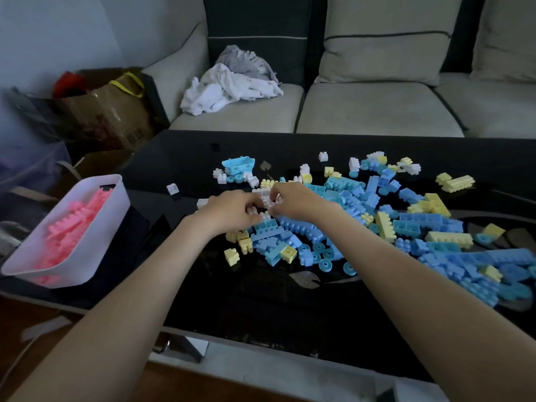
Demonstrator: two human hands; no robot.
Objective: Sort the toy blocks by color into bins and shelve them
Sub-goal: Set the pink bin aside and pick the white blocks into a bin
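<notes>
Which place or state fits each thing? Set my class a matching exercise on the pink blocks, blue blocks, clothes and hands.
1 pink blocks
2 blue blocks
3 clothes
4 left hand and right hand

A on the sofa
B gripping white blocks
C in the bin
D on the table

Pairs: 1-C, 2-D, 3-A, 4-B
</notes>
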